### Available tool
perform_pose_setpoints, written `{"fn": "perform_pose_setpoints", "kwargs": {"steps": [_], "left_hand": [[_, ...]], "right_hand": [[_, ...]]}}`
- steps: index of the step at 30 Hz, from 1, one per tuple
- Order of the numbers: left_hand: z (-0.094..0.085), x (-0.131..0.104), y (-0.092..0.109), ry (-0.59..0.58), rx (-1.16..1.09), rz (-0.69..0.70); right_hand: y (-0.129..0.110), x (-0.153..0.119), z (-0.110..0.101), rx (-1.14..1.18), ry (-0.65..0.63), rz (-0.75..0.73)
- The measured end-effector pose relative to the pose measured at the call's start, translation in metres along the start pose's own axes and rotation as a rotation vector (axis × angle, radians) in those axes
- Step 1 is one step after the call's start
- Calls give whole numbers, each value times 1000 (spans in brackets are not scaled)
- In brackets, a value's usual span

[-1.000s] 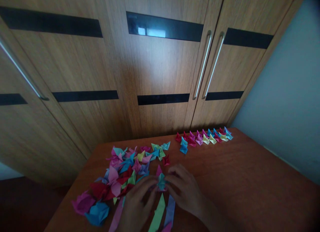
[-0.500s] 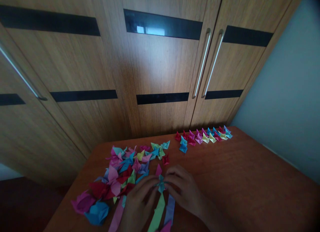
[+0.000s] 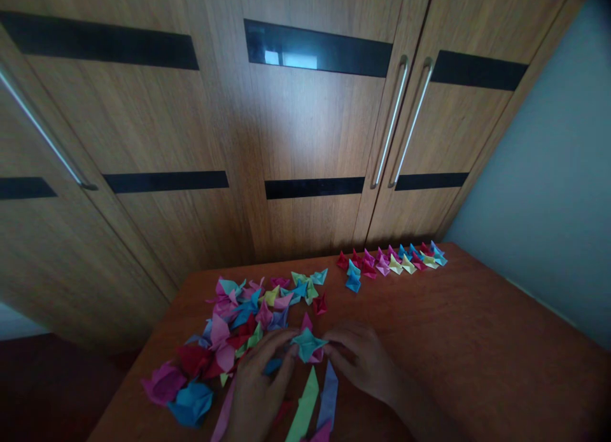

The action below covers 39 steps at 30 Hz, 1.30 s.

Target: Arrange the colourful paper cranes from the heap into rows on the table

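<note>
A small teal origami paper piece (image 3: pixel 308 345) with pointed ends is held up between my two hands over the front part of the table. The fingers of my left hand (image 3: pixel 262 378) pinch its left point. My right hand (image 3: pixel 363 359) pinches its right point with thumb and forefinger. Just behind and below it show parts of pink folded paper (image 3: pixel 306 322). Under my hands lie a light green paper strip (image 3: pixel 304 404) and a lavender paper strip (image 3: pixel 328 396). My left hand partly covers a pink strip (image 3: pixel 223 413).
A heap of folded paper pieces (image 3: pixel 219 340) in many colours spreads over the left side of the brown table (image 3: pixel 477 353). Rows of small folded pieces (image 3: pixel 395 264) stand along the back right edge. Behind rises a wooden wardrobe (image 3: pixel 305 130) with metal handles.
The teal piece has turned and opened out, now showing its wide star-like shape instead of a narrow upright one. My hands have moved slightly apart. The view has shifted a little.
</note>
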<state>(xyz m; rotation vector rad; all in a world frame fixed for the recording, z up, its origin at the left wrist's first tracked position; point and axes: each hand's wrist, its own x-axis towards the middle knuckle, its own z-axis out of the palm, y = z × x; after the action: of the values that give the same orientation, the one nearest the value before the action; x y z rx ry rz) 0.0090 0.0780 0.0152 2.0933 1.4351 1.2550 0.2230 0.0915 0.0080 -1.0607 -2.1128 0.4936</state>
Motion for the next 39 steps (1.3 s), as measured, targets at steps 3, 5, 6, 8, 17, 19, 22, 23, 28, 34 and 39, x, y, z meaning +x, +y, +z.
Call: {"fn": "perform_pose_setpoints", "kwargs": {"steps": [3, 5, 6, 8, 17, 19, 22, 23, 28, 34, 39], "left_hand": [[1, 0, -2, 3, 24, -15], [2, 0, -2, -5, 31, -7], [2, 0, -1, -11, 30, -2], [2, 0, 1, -21, 21, 6], [2, -1, 6, -68, -25, 9], [2, -1, 6, -72, -32, 3], [1, -1, 9, -71, -58, 7], [1, -1, 10, -74, -67, 8], [1, -2, 13, -80, -91, 13], [2, -4, 10, -87, -92, 2], [0, -4, 12, -128, -78, -35]], "right_hand": [[15, 0, -10, -16, 85, 40], [36, -1, -23, -84, 195, 106], [48, -3, -30, -134, 258, 155], [74, -8, -44, -257, 362, 273], [120, -12, -47, -673, 193, 654], [119, -8, -43, -708, 175, 670], [118, -4, -38, -748, 162, 698], [118, -3, -37, -757, 157, 709], [119, 0, -34, -794, 149, 741], [123, 0, -35, -774, 161, 707], [126, -3, -36, -738, 216, 652]]}}
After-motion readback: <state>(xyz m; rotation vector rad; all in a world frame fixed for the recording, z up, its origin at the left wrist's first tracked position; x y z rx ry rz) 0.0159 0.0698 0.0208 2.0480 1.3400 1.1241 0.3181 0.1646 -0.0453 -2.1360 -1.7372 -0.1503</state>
